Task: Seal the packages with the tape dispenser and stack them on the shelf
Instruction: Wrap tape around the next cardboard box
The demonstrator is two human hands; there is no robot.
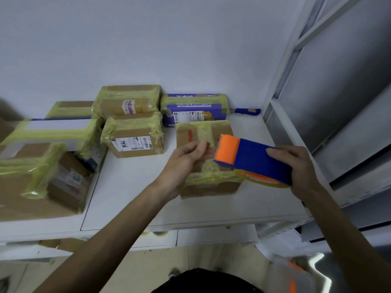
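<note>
Cardboard box (208,189), already banded in yellowish tape, sits on the white shelf (131,187) right under both hands, and its long axis seems to run near to far. The right hand (300,166) grips the blue-and-orange tape dispenser (256,158) at its rear, with the nose pointing left at the left hand (187,160). That hand's fingers curl over the box top; whether they pinch tape, I cannot tell.
</note>
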